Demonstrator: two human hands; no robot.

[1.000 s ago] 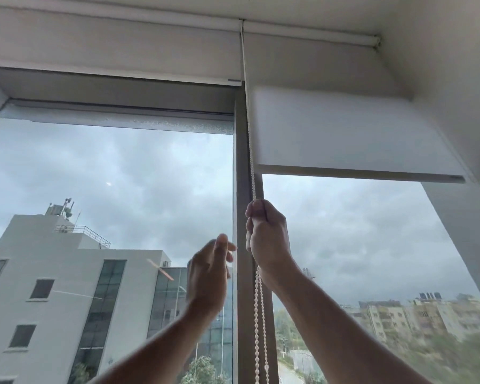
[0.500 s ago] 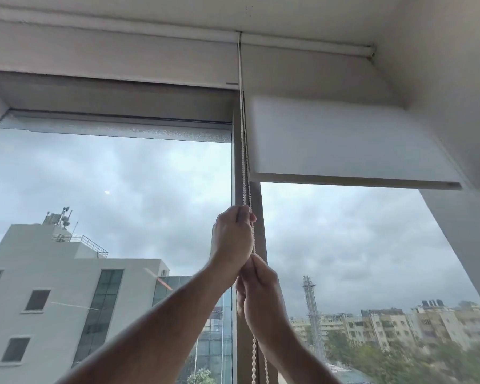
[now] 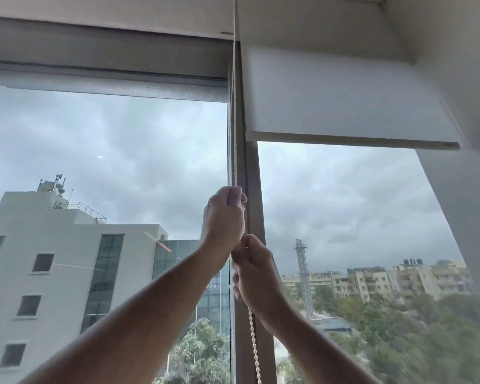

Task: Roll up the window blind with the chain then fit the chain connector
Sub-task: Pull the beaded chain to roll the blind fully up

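A white roller blind [image 3: 344, 101] hangs over the top of the right window pane, its bottom bar [image 3: 352, 141] well above my hands. A white beaded chain [image 3: 235, 139] runs down in front of the grey window post [image 3: 254, 173]. My left hand [image 3: 223, 220] is closed around the chain, higher up. My right hand [image 3: 257, 270] grips the same chain just below it, the two hands almost touching. Below my right hand the chain [image 3: 254, 347] hangs loose. No chain connector is visible.
Another blind [image 3: 108, 20] over the left pane is rolled nearly to the top. A white wall [image 3: 466, 79] closes in on the right. Buildings and trees lie outside behind the glass.
One second ago my right hand gripped the chain high and my left hand was open beside it. Since then my left hand took hold above, and my right hand came down the chain.
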